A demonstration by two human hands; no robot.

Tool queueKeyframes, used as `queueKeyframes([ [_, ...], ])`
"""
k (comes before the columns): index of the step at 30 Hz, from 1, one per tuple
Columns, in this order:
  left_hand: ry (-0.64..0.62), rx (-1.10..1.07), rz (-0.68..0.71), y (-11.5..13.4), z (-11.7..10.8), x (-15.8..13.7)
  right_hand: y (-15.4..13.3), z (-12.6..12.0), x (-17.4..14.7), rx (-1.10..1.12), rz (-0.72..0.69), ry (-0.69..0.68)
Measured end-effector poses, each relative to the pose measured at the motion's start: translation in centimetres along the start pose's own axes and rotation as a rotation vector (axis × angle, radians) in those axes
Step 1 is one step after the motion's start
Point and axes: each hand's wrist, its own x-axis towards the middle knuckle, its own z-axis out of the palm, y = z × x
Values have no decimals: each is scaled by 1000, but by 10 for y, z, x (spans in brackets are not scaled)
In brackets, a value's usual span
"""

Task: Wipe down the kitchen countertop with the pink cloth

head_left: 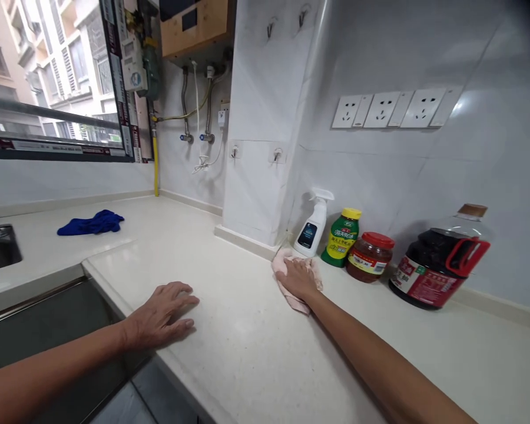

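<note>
My right hand (299,278) presses a pale pink cloth (297,304) onto the white countertop (242,341), close to the foot of the tiled pillar. Just behind the cloth stands a white spray bottle (314,227). A green squeeze bottle with a yellow cap (342,235) is beside it, then a jar with a red lid (371,256). My left hand (165,312) rests over the counter's front edge, its fingers apart and holding nothing. Part of the cloth is hidden under my right hand.
A large dark bottle with a red handle (437,259) stands at the right by the wall. A blue cloth (92,224) lies at the far left, near a sink (0,250). The pillar (256,194) juts into the counter. Wall sockets (382,110) sit above the bottles.
</note>
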Motion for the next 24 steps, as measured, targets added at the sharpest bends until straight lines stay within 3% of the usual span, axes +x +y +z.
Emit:
queueKeyframes([
  [5, 85, -32, -25, -5, 9, 0, -37, -8, -49, 40, -144, -41],
  [11, 139, -26, -102, -10, 13, 2, -105, -13, -126, 111, -461, -124],
  [14, 145, -3, -133, -11, 14, 3, -117, -14, -166, 239, -664, -178],
  [18, 176, 33, -144, -16, 19, 3, -79, -23, -208, 342, -778, -210],
  [21, 204, 45, -144, -18, 22, 3, -18, -28, -227, 292, -690, -144],
  [24, 194, 48, -139, -16, 20, 3, 57, -25, -235, 219, -497, 14],
])
